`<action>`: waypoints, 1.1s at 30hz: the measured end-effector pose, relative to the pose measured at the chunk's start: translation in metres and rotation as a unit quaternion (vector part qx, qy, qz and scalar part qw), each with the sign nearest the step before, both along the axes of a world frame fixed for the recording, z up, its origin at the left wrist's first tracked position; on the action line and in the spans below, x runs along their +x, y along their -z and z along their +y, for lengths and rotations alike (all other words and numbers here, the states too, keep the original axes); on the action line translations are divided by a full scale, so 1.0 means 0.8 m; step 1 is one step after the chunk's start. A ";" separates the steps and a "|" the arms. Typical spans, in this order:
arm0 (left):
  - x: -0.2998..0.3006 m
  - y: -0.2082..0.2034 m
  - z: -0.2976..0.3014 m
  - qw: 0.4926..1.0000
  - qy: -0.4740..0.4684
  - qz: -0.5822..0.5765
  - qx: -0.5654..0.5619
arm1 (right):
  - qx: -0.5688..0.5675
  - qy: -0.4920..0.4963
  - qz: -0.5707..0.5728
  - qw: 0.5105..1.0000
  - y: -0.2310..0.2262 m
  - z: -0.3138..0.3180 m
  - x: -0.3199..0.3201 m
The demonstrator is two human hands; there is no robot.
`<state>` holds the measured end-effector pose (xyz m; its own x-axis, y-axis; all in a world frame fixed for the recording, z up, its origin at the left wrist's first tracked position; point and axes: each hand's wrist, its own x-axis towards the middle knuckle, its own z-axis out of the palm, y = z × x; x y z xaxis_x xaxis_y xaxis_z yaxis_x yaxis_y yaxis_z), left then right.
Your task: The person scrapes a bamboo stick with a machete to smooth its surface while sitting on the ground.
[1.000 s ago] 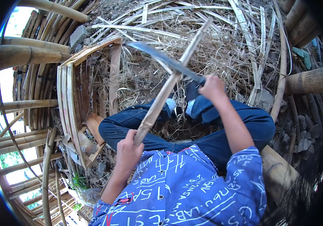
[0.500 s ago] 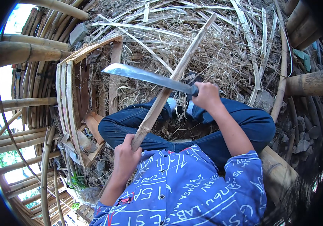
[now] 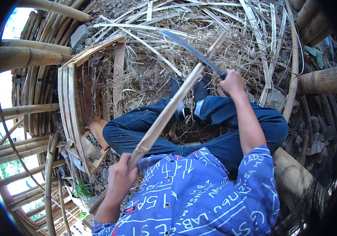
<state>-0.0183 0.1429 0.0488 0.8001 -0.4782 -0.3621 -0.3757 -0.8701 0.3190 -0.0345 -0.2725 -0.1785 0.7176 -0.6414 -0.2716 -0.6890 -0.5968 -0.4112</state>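
Note:
My left hand (image 3: pixel 121 173) is closed round the near end of a long split bamboo strip (image 3: pixel 167 112). The strip slants up and to the right, away from my body, across my crossed legs. In my right hand (image 3: pixel 232 82) is the dark handle of a machete (image 3: pixel 190 48), gripped with the fingers wrapped round it. Its long blade points up and to the left and crosses over the strip near the far end. Whether the edge bites into the bamboo I cannot tell.
Thin shavings and pale strips (image 3: pixel 168 29) cover the ground ahead. To my left stands a wooden frame (image 3: pixel 71 114), with bamboo poles (image 3: pixel 26 55) beyond it. A thick bamboo pole (image 3: pixel 322 83) juts in at right, near broken stones (image 3: pixel 317 143).
The machete has slid outward along the strip, up and to the right, toward its far end. My left hand has drawn back slightly down and left with the strip.

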 end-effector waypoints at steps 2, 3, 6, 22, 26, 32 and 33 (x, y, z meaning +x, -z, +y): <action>-0.003 0.003 0.002 1.000 0.020 0.013 0.006 | 0.005 0.004 0.010 1.000 0.008 -0.010 -0.007; -0.001 0.007 0.003 1.000 0.019 0.012 0.004 | 0.015 0.016 0.012 1.000 0.004 0.004 -0.002; 0.002 0.014 0.000 0.999 -0.038 -0.003 0.001 | 0.053 -0.060 -0.056 0.995 -0.022 0.059 0.012; -0.011 -0.047 0.013 0.999 -0.008 0.034 0.018 | 0.015 0.038 0.007 0.999 0.003 -0.022 -0.008; -0.011 -0.066 0.021 0.998 -0.035 0.035 0.031 | -0.013 0.039 -0.035 0.999 0.010 -0.010 -0.001; -0.011 -0.111 0.058 0.998 -0.034 0.020 0.056 | 0.014 0.221 0.026 0.975 0.036 -0.081 -0.035; -0.010 -0.113 0.061 0.996 -0.057 0.026 0.057 | 0.013 0.219 0.022 0.975 0.037 -0.077 -0.033</action>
<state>-0.0267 0.1917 0.1394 0.8254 -0.3387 -0.4517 -0.2579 -0.9379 0.2320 -0.0608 -0.3341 -0.2081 0.3641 -0.8762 -0.3157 -0.8925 -0.2312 -0.3873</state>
